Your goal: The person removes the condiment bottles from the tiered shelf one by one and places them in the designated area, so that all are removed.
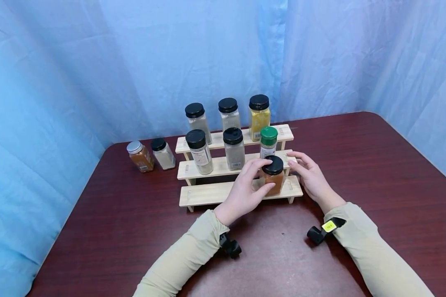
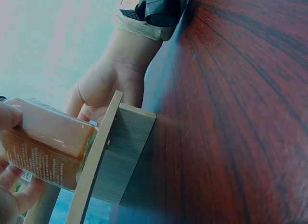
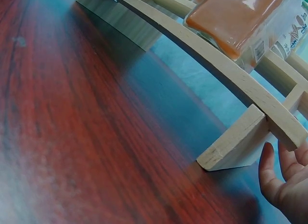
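Note:
My left hand (image 1: 247, 187) holds a spice jar (image 1: 273, 181) with a black lid and orange-brown powder, its thumb and fingers around the jar's sides and lid. The jar stands upright toward the right of the bottom step of a wooden three-tier rack (image 1: 208, 194); in the left wrist view the base of the jar (image 2: 48, 147) meets the board. At the rack's right end is my right hand (image 1: 312, 177), fingers extended beside the middle and bottom steps. The right wrist view shows the fingers of that hand (image 3: 284, 180) right at the board's end.
Behind on the middle step stand two black-lidded jars (image 1: 200, 154) (image 1: 234, 152) and a green-capped one (image 1: 269, 138). Three black-lidded jars, one with yellow contents (image 1: 259, 119), line the top step. Left of the rack, a silver-lidded jar (image 1: 141, 157) and a black-lidded jar (image 1: 164, 156) stand on the table.

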Demonstrator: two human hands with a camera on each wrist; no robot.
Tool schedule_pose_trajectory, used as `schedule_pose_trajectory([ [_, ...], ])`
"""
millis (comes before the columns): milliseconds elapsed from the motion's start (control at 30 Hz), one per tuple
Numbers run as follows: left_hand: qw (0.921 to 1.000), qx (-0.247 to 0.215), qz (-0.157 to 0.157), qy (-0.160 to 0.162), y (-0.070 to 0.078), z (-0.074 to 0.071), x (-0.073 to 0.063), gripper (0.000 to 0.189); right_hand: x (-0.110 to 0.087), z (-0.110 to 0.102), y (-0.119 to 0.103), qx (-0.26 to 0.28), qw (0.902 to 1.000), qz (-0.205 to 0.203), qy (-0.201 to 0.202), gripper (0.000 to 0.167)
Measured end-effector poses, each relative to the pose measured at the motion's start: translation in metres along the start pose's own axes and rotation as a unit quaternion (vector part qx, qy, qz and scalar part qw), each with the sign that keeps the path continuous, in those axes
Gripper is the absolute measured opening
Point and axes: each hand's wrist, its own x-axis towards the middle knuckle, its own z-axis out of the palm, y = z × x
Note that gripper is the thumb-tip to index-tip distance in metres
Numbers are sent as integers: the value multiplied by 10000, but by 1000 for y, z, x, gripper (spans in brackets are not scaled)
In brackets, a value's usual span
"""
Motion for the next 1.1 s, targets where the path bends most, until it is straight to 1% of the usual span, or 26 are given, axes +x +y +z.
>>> schedule_pose_trajectory([
  [267, 9995, -131, 285, 91, -4, 0, -2, 47, -1, 0, -1, -151, 9998, 78, 58, 19],
  [400, 9988, -320, 355, 81, -4, -2, -3, 47, -1, -1, -2, -201, 9997, 102, 11, 19],
  [500, 9982, -432, 409, 91, -3, -4, -4, 47, -1, -3, -3, -493, 9987, 114, -29, 19],
  [633, 9979, -415, 462, 168, 1, -8, -4, 48, 0, -6, -6, -946, 9954, 117, -97, 18],
  [767, 9980, -418, 437, 199, 5, -13, -4, 48, 1, -11, -10, -1080, 9937, 206, -214, 18],
  [900, 9977, -461, 434, 231, 8, -16, -6, 49, 1, -16, -14, -1050, 9938, 294, -230, 18],
  [1100, 9970, -486, 540, 277, 10, -23, -11, 49, 2, -19, -18, -367, 9990, 210, -146, 21],
])
